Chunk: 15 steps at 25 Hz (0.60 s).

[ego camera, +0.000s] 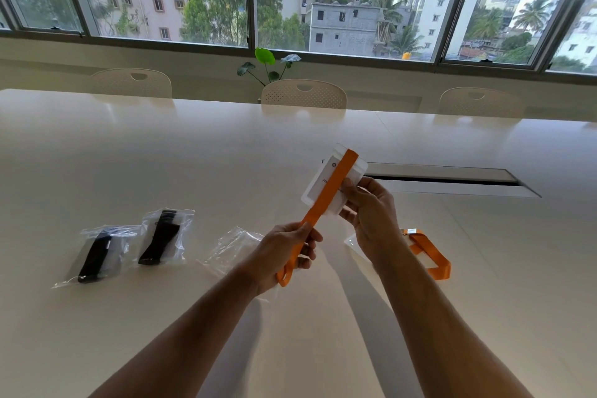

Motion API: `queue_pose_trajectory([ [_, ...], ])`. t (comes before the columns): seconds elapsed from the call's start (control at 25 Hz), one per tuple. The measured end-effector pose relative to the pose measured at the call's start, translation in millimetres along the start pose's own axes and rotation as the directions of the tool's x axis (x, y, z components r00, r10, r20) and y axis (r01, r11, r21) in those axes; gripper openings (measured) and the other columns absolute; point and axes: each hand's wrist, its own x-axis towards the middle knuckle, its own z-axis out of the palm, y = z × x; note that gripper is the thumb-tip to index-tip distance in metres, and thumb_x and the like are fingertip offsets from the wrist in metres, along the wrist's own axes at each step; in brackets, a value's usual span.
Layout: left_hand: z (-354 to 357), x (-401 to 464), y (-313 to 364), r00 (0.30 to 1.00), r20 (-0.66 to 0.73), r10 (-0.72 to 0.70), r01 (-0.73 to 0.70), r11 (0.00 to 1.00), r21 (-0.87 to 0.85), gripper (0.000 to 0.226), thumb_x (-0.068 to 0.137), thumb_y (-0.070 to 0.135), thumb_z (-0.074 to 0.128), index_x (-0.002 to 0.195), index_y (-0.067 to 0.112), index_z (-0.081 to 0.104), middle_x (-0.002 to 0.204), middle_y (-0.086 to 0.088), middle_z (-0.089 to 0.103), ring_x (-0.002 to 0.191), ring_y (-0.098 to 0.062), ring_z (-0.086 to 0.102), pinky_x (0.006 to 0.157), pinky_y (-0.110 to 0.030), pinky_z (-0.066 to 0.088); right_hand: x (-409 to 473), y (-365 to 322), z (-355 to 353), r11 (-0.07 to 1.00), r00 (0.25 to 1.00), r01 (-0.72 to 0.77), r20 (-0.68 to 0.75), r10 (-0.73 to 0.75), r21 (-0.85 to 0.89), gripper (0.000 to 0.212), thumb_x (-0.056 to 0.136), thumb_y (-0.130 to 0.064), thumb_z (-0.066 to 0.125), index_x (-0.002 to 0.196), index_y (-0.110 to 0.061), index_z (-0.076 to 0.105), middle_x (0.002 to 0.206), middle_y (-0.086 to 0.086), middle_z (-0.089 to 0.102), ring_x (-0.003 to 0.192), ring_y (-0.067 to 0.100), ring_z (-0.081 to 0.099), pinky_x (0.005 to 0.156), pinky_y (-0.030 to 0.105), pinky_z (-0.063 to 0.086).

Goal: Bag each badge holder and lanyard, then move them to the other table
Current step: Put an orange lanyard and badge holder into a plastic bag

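A broad, glossy cream table (pixel 161 155) fills the room before me, with a recessed cable slot (pixel 452 178) in its top. Perforated cream chairs (pixel 304 94) line its far edge below a long window (pixel 352 19); a leafy plant (pixel 267 66) stands behind them. My right hand (pixel 371 213) pinches a clear, rectangular badge holder (pixel 326 184) above the table. A flat orange lanyard (pixel 326 195) crosses it diagonally, its lower end pinched in my left hand (pixel 284 255). On the table lie two crinkled clear bags holding black lanyards (pixel 97 252) (pixel 163 236), an empty clear bag (pixel 232 249), and, by my right forearm, a second orange lanyard (pixel 429 257).
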Motion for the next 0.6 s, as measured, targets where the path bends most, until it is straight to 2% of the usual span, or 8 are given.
queue_pose_trajectory([
  [0.08,1,-1,-3,1.000,0.017,0.001,-0.001,1.000,-0.009,0.035,0.101,0.027,0.043,0.088,0.008,0.070,0.077,-0.009,0.061,0.069,-0.018,0.060,0.062,-0.028,0.051,0,2,1,0.997,0.999,0.031,-0.014,-0.032,-0.068,0.010,0.094,-0.010,0.059,0.101,-0.016,0.060,0.099,0.002,0.070,0.092,0.018,0.071,0.073,0.035,0.060],
  [0.16,4,-4,-4,0.999,0.033,0.021,-0.022,0.998,0.051,0.036,0.102,0.025,0.042,0.087,0.010,0.071,0.077,-0.009,0.062,0.070,-0.019,0.061,0.064,-0.028,0.052,0,6,2,0.967,0.991,0.110,-0.054,-0.125,-0.231,0.010,0.094,-0.009,0.059,0.098,-0.018,0.059,0.100,0.001,0.068,0.093,0.017,0.069,0.078,0.035,0.060],
  [0.24,8,-5,1,0.998,0.022,0.054,-0.058,0.983,0.173,0.035,0.102,0.023,0.042,0.085,0.011,0.070,0.077,-0.009,0.063,0.070,-0.018,0.062,0.065,-0.028,0.054,-1,10,5,0.886,0.970,0.195,-0.050,-0.238,-0.421,0.008,0.093,-0.012,0.061,0.098,-0.018,0.058,0.101,-0.003,0.065,0.090,0.011,0.068,0.077,0.028,0.059],
  [0.36,11,-6,13,0.992,-0.012,0.125,-0.114,0.936,0.332,0.030,0.101,0.022,0.046,0.087,0.009,0.069,0.080,-0.011,0.066,0.071,-0.016,0.064,0.068,-0.027,0.055,-1,15,6,0.704,0.923,0.345,0.088,-0.374,-0.620,0.011,0.093,-0.010,0.062,0.100,-0.007,0.055,0.101,0.003,0.064,0.083,0.012,0.067,0.067,0.016,0.055],
  [0.48,10,-10,29,0.981,-0.025,0.195,-0.182,0.948,0.262,0.029,0.100,0.022,0.049,0.090,0.005,0.070,0.082,-0.016,0.068,0.073,-0.021,0.066,0.069,-0.030,0.057,-5,20,5,0.621,0.905,0.414,0.225,-0.362,-0.665,0.012,0.091,-0.003,0.062,0.089,-0.005,0.050,0.087,0.012,0.064,0.077,0.022,0.066,0.064,0.026,0.056],
  [0.6,4,-12,42,0.972,-0.089,0.218,-0.199,0.963,0.183,0.030,0.100,0.023,0.049,0.095,0.001,0.070,0.085,-0.019,0.073,0.075,-0.027,0.070,0.066,-0.030,0.058,-6,25,5,0.601,0.917,0.396,0.261,-0.303,-0.694,0.024,0.085,-0.001,0.068,0.078,-0.013,0.048,0.070,0.004,0.055,0.062,0.017,0.052,0.057,0.031,0.045],
])
